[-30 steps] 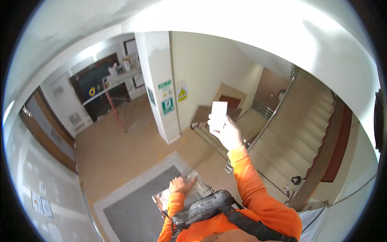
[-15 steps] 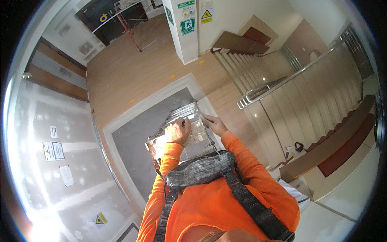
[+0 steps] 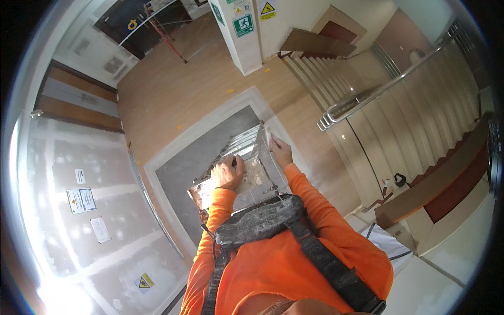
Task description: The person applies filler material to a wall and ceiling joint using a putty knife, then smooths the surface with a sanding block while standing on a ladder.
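Seeing this from the floor: person in an orange top (image 3: pixel 310 262), both hands at the stained top plate (image 3: pixel 253 177) of what looks like a metal stepladder (image 3: pixel 245 139). Ladder sits right in front of the chest, over the grey floor panel (image 3: pixel 184 157) with its pale border (image 3: pixel 216 116). Left hand (image 3: pixel 227 173) is on the plate, fingers bent; can't tell if that grip has anything in it. Right hand (image 3: pixel 282 152) is at the ladder's right edge, fingers close together, so a narrow grip (maybe on something thin and pale, too small to call). Dusty black chest pack (image 3: pixel 261 221) is just behind the plate, straps over the top. Handrail (image 3: pixel 391 84) and stairs off to the right, column (image 3: pixel 239 50) with green sign (image 3: pixel 243 25) ahead, papered wall (image 3: pixel 121 178) on the left.
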`<state>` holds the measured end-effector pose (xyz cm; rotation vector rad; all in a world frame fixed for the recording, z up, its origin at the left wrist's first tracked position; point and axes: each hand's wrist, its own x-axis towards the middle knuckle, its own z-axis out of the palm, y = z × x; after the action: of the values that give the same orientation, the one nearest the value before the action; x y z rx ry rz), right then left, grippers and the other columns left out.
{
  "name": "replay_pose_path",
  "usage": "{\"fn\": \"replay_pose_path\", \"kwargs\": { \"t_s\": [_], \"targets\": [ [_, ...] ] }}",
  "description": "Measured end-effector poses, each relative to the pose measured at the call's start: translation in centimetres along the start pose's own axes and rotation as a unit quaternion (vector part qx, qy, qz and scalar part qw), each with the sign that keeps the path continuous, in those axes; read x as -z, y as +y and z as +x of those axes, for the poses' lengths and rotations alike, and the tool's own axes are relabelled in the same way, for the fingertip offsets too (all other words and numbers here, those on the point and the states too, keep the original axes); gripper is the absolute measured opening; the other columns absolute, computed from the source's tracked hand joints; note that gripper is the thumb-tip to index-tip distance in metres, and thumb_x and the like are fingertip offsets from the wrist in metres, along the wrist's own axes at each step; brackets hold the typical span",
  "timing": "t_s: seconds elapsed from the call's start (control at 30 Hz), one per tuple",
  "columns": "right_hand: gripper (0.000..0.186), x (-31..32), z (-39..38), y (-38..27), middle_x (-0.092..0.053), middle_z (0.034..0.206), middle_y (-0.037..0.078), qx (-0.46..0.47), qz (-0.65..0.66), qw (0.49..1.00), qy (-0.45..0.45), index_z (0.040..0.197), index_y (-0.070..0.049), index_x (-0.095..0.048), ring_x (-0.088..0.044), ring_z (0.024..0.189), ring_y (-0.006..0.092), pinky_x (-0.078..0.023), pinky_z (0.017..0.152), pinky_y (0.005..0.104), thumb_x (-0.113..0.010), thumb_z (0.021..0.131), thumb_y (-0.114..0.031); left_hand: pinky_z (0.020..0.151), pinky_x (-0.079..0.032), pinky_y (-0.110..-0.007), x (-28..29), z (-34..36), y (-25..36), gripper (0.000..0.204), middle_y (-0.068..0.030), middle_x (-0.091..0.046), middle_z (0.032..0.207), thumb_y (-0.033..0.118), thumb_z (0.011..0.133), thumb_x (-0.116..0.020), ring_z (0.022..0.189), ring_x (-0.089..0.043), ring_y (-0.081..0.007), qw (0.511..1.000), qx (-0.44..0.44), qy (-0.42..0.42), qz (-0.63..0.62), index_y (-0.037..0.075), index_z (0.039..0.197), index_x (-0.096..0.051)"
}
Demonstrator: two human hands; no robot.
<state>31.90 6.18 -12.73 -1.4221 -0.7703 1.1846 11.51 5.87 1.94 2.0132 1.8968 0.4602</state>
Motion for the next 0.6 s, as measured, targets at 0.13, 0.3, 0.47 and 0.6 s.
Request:
{"fn": "replay_pose_path", "kwargs": {
  "t_s": [0.13, 0.3, 0.47, 0.6],
  "targets": [
    [0.04, -0.3, 0.3, 0.5, -0.07, 0.092, -0.002, -0.042, 0.011, 0.995, -0.09, 0.134, -0.006, -0.067, -0.058, 0.079, 0.0067, -0.047, 0.072, 0.0246, -0.064, 0.101, -0.03, 0.068, -0.053, -0.051, 0.2, 0.2, 0.1, 0.034, -0.0203, -0.071, 0.08, 0.035, 0.093, -0.06, 0.072, -0.069, -0.0415, 1.0, -0.017, 0.004, -0.005, 0.004, 0.08, -0.069],
    [0.04, 0.0, 0.7, 0.5, -0.065, 0.088, -0.003, -0.067, -0.049, 0.984, -0.158, 0.137, -0.006, -0.065, -0.054, 0.075, 0.0067, -0.047, 0.069, 0.0237, -0.064, 0.102, -0.027, 0.069, -0.053, -0.051, -0.2, 0.4, -0.4, 0.035, -0.0208, -0.071, 0.08, 0.035, 0.093, -0.061, 0.072, -0.069, -0.0417, 1.0, -0.013, -0.004, 0.004, 0.004, 0.08, -0.069],
    [0.04, 0.4, 0.2, 0.0, -0.061, 0.084, -0.005, -0.045, -0.061, 0.99, -0.121, 0.137, -0.007, -0.065, -0.051, 0.074, 0.0055, -0.045, 0.066, 0.024, -0.065, 0.102, -0.026, 0.069, -0.053, -0.051, -0.1, 0.3, -0.2, 0.035, -0.0203, -0.071, 0.078, 0.036, 0.093, -0.061, 0.072, -0.069, -0.0416, 1.0, -0.007, 0.004, -0.004, 0.005, 0.081, -0.068],
    [0.04, 1.3, -1.4, 1.8, -0.063, 0.086, -0.004, -0.032, -0.059, 0.997, -0.033, 0.137, -0.006, -0.065, -0.053, 0.075, 0.0057, -0.046, 0.067, 0.023, -0.067, 0.1, -0.023, 0.07, -0.054, -0.051, -0.3, 0.1, -0.4, 0.035, -0.02, -0.071, 0.078, 0.037, 0.093, -0.06, 0.072, -0.07, -0.0413, 1.0, -0.01, 0.006, -0.004, 0.006, 0.081, -0.069]
  ]
}}
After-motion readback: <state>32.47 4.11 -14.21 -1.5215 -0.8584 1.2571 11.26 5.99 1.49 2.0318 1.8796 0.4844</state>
